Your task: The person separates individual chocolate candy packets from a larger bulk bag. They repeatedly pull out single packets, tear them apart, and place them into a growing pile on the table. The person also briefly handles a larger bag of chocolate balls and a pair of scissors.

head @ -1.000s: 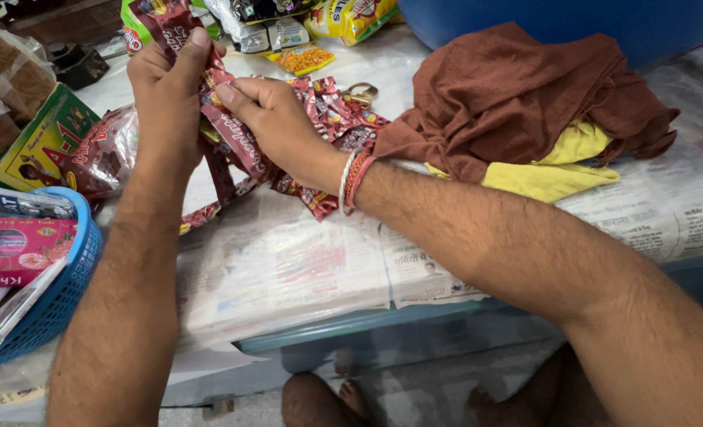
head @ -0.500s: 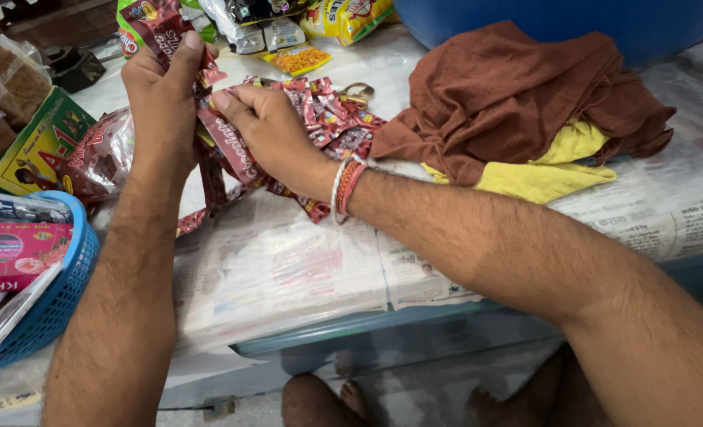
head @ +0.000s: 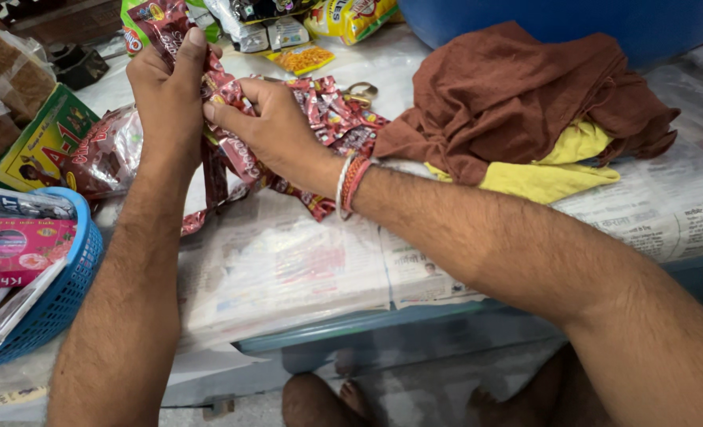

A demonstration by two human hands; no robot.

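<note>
Both hands, left hand [head: 165, 91] and right hand [head: 268, 126], pinch the red sachet strip [head: 233, 146].

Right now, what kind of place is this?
Likely a small shop counter: both hands grip a red sachet strip, snack packets lie behind, and a blue basket holds boxed goods.
</note>
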